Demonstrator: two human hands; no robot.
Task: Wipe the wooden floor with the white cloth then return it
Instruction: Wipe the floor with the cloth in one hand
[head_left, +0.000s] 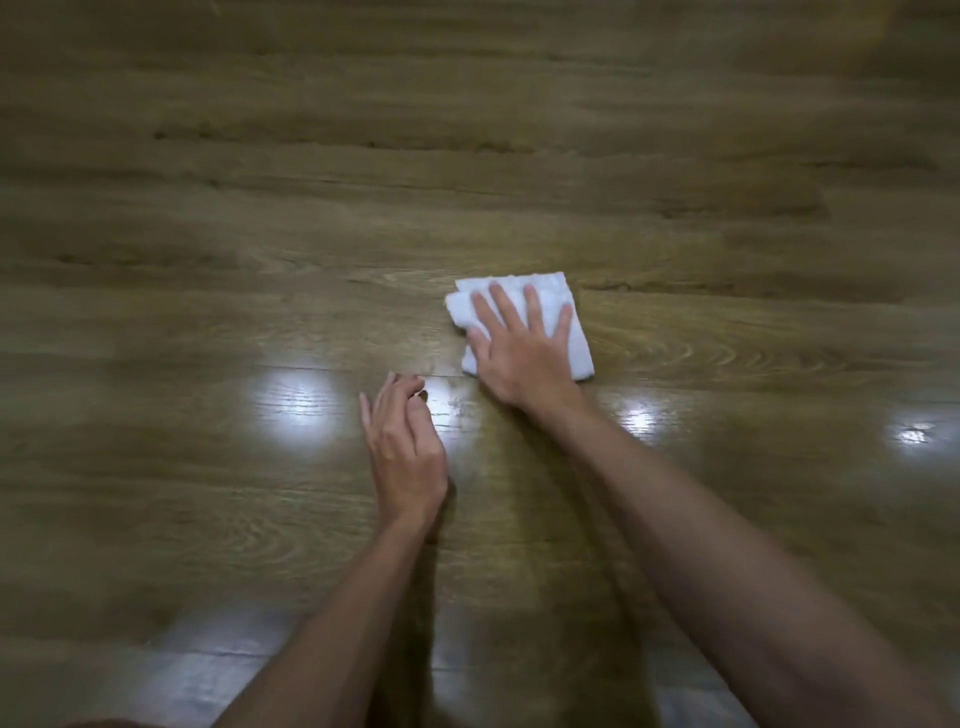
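Your right hand (519, 348) lies flat, fingers spread, pressing the folded white cloth (519, 322) onto the wooden floor (208, 322). Its edges show past your fingers on all sides. Your left hand (405, 441) holds nothing, fingers loosely curled, just beside the cloth's near left corner. Bare boards surround both hands.

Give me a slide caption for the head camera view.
Right hand presses a folded white cloth flat on the wooden floor; left hand idle beside it.

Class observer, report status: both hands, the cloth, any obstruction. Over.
Right hand flat on white cloth, pressing it to wooden floor. Left hand idle, loosely curled. No obstruction visible.
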